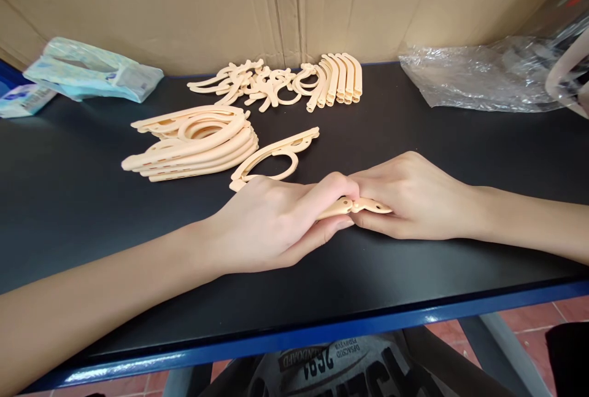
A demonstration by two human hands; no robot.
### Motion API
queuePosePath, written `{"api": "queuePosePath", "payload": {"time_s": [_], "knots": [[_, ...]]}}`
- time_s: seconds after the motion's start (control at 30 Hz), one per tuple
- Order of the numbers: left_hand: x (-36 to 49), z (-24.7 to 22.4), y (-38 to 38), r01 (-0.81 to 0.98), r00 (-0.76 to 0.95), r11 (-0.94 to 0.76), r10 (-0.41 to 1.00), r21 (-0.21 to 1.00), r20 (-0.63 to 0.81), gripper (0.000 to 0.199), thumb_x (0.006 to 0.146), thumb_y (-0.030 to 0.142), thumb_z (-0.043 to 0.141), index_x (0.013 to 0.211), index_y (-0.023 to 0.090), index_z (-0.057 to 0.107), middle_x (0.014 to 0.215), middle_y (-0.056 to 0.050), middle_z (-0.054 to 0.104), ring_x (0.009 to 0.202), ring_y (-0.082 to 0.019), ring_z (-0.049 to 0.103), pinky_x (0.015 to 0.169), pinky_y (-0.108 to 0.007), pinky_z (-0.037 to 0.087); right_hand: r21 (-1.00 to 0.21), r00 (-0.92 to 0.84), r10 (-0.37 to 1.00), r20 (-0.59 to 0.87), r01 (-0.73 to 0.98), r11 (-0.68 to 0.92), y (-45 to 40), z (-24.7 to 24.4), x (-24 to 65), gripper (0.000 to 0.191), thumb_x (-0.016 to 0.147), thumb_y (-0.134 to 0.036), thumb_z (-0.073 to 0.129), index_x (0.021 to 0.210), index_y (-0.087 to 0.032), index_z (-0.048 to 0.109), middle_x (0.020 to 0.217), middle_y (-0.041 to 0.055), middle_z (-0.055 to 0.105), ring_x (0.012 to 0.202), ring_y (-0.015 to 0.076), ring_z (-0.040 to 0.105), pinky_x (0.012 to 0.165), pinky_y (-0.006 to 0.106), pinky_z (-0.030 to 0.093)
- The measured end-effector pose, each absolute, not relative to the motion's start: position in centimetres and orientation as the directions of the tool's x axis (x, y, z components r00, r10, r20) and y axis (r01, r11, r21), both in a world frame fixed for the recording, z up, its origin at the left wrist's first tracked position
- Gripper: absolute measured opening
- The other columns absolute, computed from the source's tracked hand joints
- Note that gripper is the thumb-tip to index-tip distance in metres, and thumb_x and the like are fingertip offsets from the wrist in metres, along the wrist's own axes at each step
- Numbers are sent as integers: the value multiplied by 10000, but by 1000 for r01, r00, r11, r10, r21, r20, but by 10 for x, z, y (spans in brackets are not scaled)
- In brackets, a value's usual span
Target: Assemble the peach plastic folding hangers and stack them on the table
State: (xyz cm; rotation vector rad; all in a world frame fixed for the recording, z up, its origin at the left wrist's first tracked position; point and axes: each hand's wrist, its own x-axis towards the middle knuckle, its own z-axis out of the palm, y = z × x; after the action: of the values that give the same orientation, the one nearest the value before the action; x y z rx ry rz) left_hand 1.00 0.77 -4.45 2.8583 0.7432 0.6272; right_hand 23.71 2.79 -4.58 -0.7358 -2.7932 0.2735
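Observation:
My left hand [280,219] is closed around a cream plastic hanger piece [335,208], thumb below and index finger over it. My right hand [409,200] grips another cream hanger piece [375,205] with a small hole near its tip. The two pieces meet end to end between my fingertips; most of both is hidden by my hands. Just beyond my left hand is a folded cream hanger [276,154] with a round loop, partly covered by the hand. Farther left sits a stack of folded hangers [197,148].
At the back lie a heap of loose hooked pieces [262,85] and a row of curved arms [340,78]. A tissue pack [92,72] and a smaller pack [25,100] are at back left. Clear plastic bags [478,78] lie back right. Cardboard [184,10] stands behind the black table [437,268].

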Motion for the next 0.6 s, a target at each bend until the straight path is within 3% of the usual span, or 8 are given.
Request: {"api": "queuePosePath", "payload": {"time_s": [0.33, 0.6], "knots": [[10, -44, 8, 431, 799, -871, 490, 236, 349, 170, 1000, 263, 453, 1116, 159, 523, 873, 22, 726, 547, -115, 599, 436, -250, 342, -193, -856, 481, 190, 448, 873, 27, -46, 237, 240, 936, -257, 460, 798, -162, 633, 688, 1, 647, 511, 100, 456, 496, 247, 200], [9, -49, 9, 427, 793, -877, 480, 220, 374, 176, 1010, 289, 431, 1120, 180, 515, 777, 33, 707, 497, -102, 564, 424, -246, 329, -215, -851, 489, 194, 449, 867, 28, -44, 236, 223, 938, -256, 456, 767, -173, 573, 636, -15, 591, 488, 94, 414, 490, 248, 196]]}}
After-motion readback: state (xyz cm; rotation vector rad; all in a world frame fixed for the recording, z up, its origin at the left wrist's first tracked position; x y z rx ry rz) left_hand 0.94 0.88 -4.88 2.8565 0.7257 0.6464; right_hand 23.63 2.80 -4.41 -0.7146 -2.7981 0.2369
